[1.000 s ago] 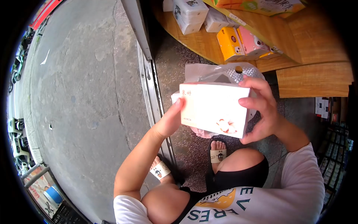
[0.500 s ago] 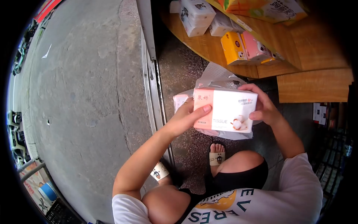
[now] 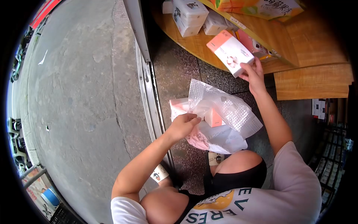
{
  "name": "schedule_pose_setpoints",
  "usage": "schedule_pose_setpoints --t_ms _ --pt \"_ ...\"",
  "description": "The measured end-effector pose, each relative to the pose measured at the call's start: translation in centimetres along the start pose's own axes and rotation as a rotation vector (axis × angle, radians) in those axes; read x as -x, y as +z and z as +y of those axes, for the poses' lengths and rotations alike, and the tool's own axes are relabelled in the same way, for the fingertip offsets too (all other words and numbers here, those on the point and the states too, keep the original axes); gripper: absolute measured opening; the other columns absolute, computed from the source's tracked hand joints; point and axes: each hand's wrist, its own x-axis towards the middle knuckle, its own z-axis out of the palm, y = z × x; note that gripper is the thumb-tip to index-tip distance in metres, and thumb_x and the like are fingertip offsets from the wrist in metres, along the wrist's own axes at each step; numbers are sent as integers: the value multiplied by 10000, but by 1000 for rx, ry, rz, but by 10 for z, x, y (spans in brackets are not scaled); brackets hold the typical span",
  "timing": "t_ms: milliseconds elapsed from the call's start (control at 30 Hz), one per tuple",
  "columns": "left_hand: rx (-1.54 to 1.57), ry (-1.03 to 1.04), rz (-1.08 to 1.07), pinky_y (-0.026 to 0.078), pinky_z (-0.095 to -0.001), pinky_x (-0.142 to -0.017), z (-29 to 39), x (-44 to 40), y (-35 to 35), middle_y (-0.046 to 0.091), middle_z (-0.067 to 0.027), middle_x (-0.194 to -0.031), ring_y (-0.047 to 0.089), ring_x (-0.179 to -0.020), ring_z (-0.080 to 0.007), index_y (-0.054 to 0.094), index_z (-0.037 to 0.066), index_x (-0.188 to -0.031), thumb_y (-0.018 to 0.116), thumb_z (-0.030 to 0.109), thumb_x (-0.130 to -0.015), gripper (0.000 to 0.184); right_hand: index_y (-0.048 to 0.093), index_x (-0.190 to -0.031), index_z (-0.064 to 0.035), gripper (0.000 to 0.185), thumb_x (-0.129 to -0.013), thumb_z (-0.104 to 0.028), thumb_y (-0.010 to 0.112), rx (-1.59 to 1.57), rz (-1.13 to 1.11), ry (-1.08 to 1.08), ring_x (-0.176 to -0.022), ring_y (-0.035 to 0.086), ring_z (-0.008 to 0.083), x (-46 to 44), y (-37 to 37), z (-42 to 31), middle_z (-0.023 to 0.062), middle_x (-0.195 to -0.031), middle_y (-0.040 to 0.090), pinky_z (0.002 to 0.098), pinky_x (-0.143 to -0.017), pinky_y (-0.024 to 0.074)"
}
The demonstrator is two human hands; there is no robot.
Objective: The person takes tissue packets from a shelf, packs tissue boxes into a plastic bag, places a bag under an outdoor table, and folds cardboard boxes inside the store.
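Observation:
A pink-and-white tissue pack point(image 3: 231, 53) with a cotton picture is gripped at its lower right end by my right hand point(image 3: 254, 77). It is tilted over the edge of the wooden shelf, in front of the yellow pack there. Down at the floor, my left hand point(image 3: 182, 126) has its fingers pressed together at the opening of a clear plastic bag point(image 3: 227, 138). Inside the bag another pink-and-white tissue pack point(image 3: 213, 117) shows in part. The bag's loose, dimpled flap spreads toward the right.
The curved wooden shelf point(image 3: 209, 56) holds white tissue packs point(image 3: 190, 16) and a pink pack point(image 3: 253, 43). An orange-and-green package point(image 3: 261, 8) lies above. A metal door track point(image 3: 146, 86) runs along the left, beside grey concrete point(image 3: 82, 93). Dark racks point(image 3: 332, 149) stand at right.
My right hand has carried the tissue pack up and away to the shelf. My left hand has let go of that pack and is lower, at the bag, whose opening now shows.

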Motion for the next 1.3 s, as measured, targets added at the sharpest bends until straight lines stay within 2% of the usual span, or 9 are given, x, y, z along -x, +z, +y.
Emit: schedule_pose_setpoints --t_ms 200,333,433,567,667,833,900,1067,1300 --pt "-15 89 36 420 -268 -822 -1 3 2 552 -144 -1083 537 -945 -166 447 -66 -1195 535 257 -851 480 344 -1206 -27 613 -700 -78 688 -83 17 -345 -961 528 161 -28 27 1 83 -1057 537 263 -697 463" --pt "13 127 58 418 -294 -846 -2 -3 2 561 -225 -1056 555 -980 -254 437 -87 -1190 559 313 -805 568 356 -1172 2 576 -697 -29 681 -76 24 -316 -961 541 164 -41 39 -12 105 -1087 528 261 -711 473" --pt "16 85 27 425 -266 -815 2 -2 0 548 -161 -1081 536 -944 -164 416 -90 -1208 544 239 -846 506 381 -1153 -5 545 -700 -46 681 -76 22 -457 -877 555 128 -59 39 -2 86 -1047 545 223 -635 456" --pt "31 87 24 433 -267 -799 2 1 0 558 -157 -1058 544 -921 -161 417 -89 -1208 546 227 -844 499 401 -1178 -90 517 -729 -57 654 -10 9 -414 -984 515 137 -91 35 1 52 -1097 523 303 -703 472" --pt "58 104 32 442 -274 -782 2 3 -1 583 -170 -991 569 -889 -184 425 -82 -1201 554 270 -824 532 537 -980 -50 277 -728 -59 651 41 22 -320 -775 511 68 -111 34 -9 21 -910 566 205 -605 414" --pt "66 82 15 440 -249 -768 9 6 -5 583 -146 -995 555 -883 -147 422 -90 -1202 553 232 -840 503 584 -892 -4 190 -743 -103 648 69 162 -238 -763 509 54 -88 43 -25 38 -887 587 201 -632 405" --pt "50 98 26 441 -243 -760 10 8 -5 587 -146 -978 559 -863 -143 423 -96 -1198 554 232 -840 502 586 -939 12 265 -751 -162 654 146 122 -690 -860 534 90 -92 47 -20 41 -942 598 223 -741 409" --pt "37 157 37 445 -242 -733 -2 1 -1 591 -146 -956 561 -830 -134 425 -95 -1198 556 233 -838 504 550 -1067 -31 408 -781 -317 609 640 369 -1043 -995 522 241 -178 55 -16 112 -1071 575 324 -871 377" --pt "70 108 33 444 -235 -681 11 12 -11 598 -114 -874 554 -757 -117 438 -69 -1204 558 249 -835 502 549 -1061 -28 390 -788 -303 600 936 428 -989 -976 529 230 -224 70 -31 113 -1074 571 317 -853 388"
